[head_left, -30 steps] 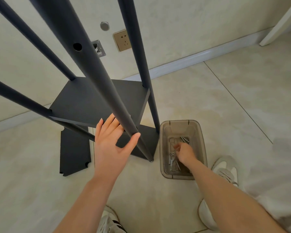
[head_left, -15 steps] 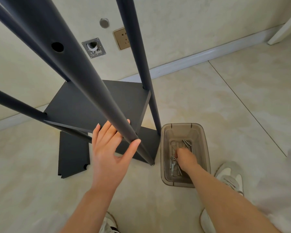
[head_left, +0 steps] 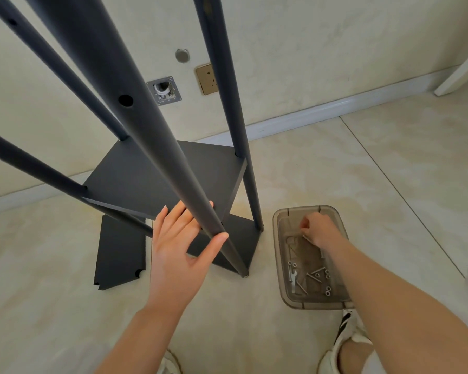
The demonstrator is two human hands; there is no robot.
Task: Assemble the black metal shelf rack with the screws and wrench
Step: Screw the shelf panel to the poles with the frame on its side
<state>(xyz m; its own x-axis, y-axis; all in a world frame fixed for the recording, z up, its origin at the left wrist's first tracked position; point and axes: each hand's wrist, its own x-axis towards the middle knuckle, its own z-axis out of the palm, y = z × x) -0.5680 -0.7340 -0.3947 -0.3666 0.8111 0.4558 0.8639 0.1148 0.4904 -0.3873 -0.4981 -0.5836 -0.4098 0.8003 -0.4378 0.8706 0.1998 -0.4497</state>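
The black metal rack stands on the floor with tall round posts and one shelf (head_left: 146, 179) fixed low down. My left hand (head_left: 179, 247) cups the nearest post (head_left: 157, 147), fingers spread behind it and thumb in front. My right hand (head_left: 320, 230) is over the smoky plastic bin (head_left: 278, 238), fingers pinched on a long silver screw (head_left: 307, 239). Loose screws and nuts (head_left: 319, 278) and a small flat wrench (head_left: 291, 273) lie in the bin's near half.
A spare black shelf panel (head_left: 119, 252) lies flat on the tiles left of the rack; another lies under the posts (head_left: 238, 238). The wall with a socket (head_left: 207, 79) and baseboard is close behind. My shoes (head_left: 346, 338) are at the bottom edge.
My right hand has risen from the bin's bottom toward its far end, pinching a screw. The view shifted slightly; my left hand stays on the post.
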